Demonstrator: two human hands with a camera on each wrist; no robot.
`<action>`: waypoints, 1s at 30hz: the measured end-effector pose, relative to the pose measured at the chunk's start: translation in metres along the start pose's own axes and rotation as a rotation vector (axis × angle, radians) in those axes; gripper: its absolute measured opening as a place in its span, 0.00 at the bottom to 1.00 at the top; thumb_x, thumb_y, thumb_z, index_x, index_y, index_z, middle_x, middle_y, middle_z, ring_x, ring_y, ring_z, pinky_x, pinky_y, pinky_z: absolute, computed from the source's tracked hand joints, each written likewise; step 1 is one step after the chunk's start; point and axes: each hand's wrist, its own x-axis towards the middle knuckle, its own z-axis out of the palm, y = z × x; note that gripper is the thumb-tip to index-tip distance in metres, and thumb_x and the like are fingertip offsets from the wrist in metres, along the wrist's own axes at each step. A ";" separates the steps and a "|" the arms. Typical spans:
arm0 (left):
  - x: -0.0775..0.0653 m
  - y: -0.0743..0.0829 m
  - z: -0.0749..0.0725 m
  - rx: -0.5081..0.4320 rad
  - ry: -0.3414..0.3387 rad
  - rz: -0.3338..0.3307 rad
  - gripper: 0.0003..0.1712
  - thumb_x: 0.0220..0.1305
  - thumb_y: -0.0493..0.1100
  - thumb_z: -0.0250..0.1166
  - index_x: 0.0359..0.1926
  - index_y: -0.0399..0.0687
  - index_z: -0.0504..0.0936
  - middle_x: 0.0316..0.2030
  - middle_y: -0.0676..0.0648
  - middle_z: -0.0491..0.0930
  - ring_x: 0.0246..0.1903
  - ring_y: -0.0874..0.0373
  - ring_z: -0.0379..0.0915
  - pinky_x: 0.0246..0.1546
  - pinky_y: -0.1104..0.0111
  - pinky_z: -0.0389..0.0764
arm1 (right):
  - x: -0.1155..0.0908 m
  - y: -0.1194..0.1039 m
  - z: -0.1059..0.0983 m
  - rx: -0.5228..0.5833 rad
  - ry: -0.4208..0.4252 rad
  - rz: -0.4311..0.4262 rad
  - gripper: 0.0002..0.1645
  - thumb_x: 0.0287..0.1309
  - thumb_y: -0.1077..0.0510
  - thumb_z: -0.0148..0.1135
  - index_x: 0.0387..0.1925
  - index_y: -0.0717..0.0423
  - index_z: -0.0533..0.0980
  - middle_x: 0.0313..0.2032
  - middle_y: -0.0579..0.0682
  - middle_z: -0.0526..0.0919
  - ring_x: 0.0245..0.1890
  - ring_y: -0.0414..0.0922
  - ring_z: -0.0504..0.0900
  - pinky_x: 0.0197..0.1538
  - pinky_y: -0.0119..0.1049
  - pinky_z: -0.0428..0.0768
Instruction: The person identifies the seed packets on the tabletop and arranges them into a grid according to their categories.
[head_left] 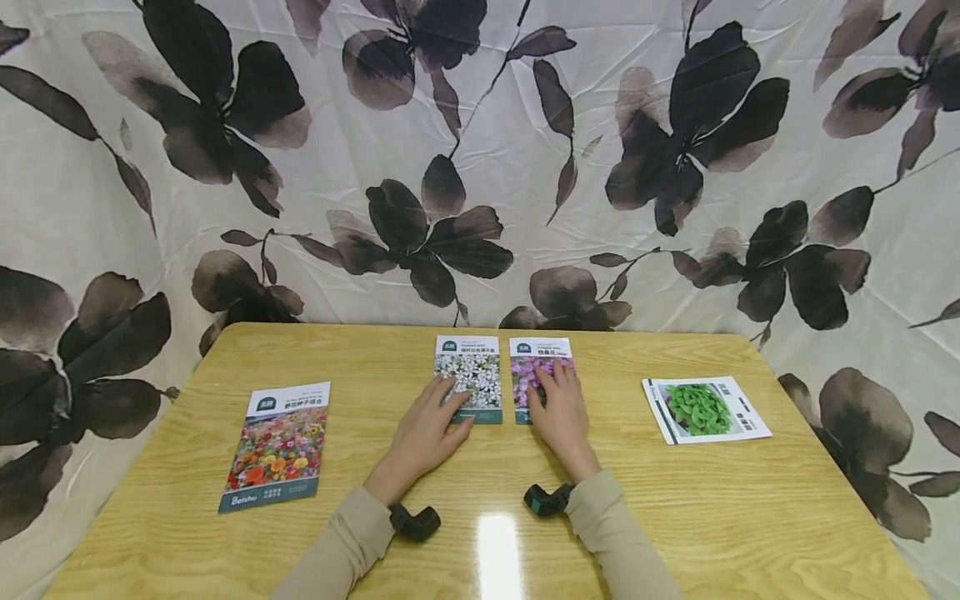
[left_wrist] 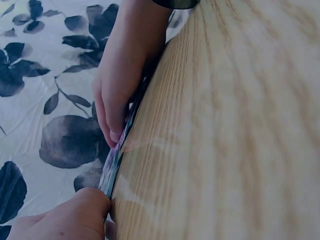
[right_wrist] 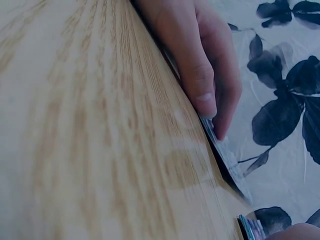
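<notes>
In the middle of the head view, the left hand [head_left: 423, 429] lies on a packet with white flowers [head_left: 482, 375], its fingers fairly straight and slightly spread, thumb out to the side; they rest on the packet rather than pinch it. Just beside it, the right hand [head_left: 562, 417] lies on a packet with purple flowers [head_left: 524, 373] in much the same way, fingers extended and curled round nothing. Light contact from above probably suits such thin, flat things, since they offer little edge to grasp on the wooden table [head_left: 750, 517]. Both packets stand upright in the frame near the table's far edge, a narrow gap between them, which may let the pair be judged against each other for straightness. Well apart, at the lower left, lies a packet with mixed flowers [head_left: 274, 446], slightly slanted; at the right, a packet with green leaves [head_left: 701, 408] lies turned sideways. Both seem to be out of the way of the hands. A flowered cloth [head_left: 540, 158] hangs behind.
</notes>
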 end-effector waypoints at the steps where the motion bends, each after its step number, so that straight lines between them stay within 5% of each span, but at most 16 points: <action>1: 0.000 0.000 0.000 0.000 0.000 0.000 0.24 0.70 0.53 0.61 0.62 0.48 0.79 0.66 0.35 0.68 0.69 0.36 0.57 0.66 0.46 0.65 | 0.000 0.000 0.000 -0.005 -0.004 0.001 0.28 0.67 0.52 0.57 0.64 0.61 0.74 0.70 0.68 0.62 0.73 0.64 0.55 0.74 0.54 0.52; 30: -0.001 0.000 -0.001 -0.003 -0.012 -0.011 0.24 0.71 0.53 0.59 0.62 0.47 0.78 0.66 0.35 0.68 0.70 0.36 0.56 0.67 0.46 0.63 | -0.001 -0.004 -0.001 -0.004 -0.007 -0.010 0.30 0.66 0.50 0.58 0.65 0.61 0.73 0.70 0.68 0.62 0.73 0.65 0.55 0.74 0.55 0.50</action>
